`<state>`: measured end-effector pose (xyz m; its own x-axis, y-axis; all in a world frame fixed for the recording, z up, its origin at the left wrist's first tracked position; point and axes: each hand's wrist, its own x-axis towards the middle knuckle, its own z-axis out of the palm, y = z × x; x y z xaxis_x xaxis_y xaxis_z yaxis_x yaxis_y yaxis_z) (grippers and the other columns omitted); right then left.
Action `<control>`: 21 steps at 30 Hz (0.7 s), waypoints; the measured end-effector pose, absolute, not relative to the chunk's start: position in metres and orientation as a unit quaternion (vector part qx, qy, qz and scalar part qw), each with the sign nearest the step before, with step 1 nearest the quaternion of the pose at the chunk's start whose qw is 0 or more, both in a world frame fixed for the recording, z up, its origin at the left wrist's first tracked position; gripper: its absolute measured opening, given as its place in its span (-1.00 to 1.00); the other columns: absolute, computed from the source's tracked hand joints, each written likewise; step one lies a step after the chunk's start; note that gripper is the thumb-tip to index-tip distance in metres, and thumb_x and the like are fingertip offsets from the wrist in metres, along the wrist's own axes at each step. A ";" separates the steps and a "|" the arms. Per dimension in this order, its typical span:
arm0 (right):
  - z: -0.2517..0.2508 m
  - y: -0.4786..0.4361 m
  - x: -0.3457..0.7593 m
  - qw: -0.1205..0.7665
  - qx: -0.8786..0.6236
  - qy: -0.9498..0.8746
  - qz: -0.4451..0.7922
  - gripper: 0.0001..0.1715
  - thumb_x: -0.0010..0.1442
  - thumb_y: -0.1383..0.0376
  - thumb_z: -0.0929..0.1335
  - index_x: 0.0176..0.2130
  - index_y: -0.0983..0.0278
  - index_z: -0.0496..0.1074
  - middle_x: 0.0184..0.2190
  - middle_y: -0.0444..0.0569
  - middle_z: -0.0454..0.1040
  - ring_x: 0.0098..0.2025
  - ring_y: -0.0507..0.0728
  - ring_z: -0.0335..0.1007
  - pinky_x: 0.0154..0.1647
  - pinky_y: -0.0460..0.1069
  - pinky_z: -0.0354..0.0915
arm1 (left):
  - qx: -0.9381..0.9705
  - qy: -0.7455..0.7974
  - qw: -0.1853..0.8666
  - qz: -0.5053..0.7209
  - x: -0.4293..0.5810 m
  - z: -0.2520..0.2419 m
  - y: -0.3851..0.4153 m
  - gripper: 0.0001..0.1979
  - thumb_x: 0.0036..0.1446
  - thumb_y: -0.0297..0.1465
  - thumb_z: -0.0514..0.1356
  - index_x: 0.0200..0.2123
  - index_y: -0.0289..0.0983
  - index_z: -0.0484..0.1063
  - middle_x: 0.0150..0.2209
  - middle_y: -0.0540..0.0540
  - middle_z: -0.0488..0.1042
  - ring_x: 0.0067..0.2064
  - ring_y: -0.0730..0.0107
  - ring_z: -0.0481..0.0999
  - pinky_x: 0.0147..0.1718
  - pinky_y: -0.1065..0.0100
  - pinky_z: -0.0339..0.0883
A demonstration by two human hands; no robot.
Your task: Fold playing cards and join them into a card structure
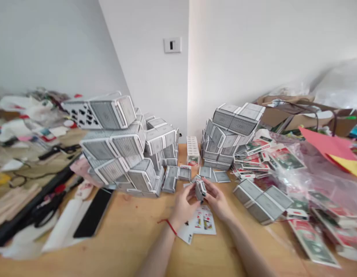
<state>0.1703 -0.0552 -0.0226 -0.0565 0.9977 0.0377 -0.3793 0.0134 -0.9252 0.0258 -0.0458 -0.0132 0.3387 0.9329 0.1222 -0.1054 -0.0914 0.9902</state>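
Both hands meet at the centre of the wooden table around a small grey folded-card block (200, 189). My left hand (184, 203) grips its left side, a red string on the wrist. On the block's right side are the closed fingers of my right hand (217, 197). Face-up playing cards (206, 221) lie beneath and between the hands. Just behind are low grey card blocks (170, 178) on the table. Tall stacks of grey card blocks rise at the left (117, 144) and at the right (232, 129). Another joined card block (262, 202) lies right of my right hand.
A black phone (93, 212), scissors (47, 206) and white paper (62, 227) lie at the left. Card boxes (312, 238), plastic wrap and a cardboard box (346, 121) crowd the right. A row of small boxes (192, 150) stands between the stacks.
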 end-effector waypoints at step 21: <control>-0.023 -0.058 0.174 0.556 -0.269 -0.370 0.694 -0.29 -0.13 0.28 0.44 0.03 0.15 0.22 0.02 0.07 0.28 0.00 0.23 0.23 -0.05 0.13 0.15 | 0.605 0.375 0.562 0.420 0.024 -0.020 -0.037 -0.45 -0.16 -0.54 0.24 -0.03 -0.29 0.22 -0.01 -0.25 0.31 0.00 0.21 0.35 -0.02 0.18 0.24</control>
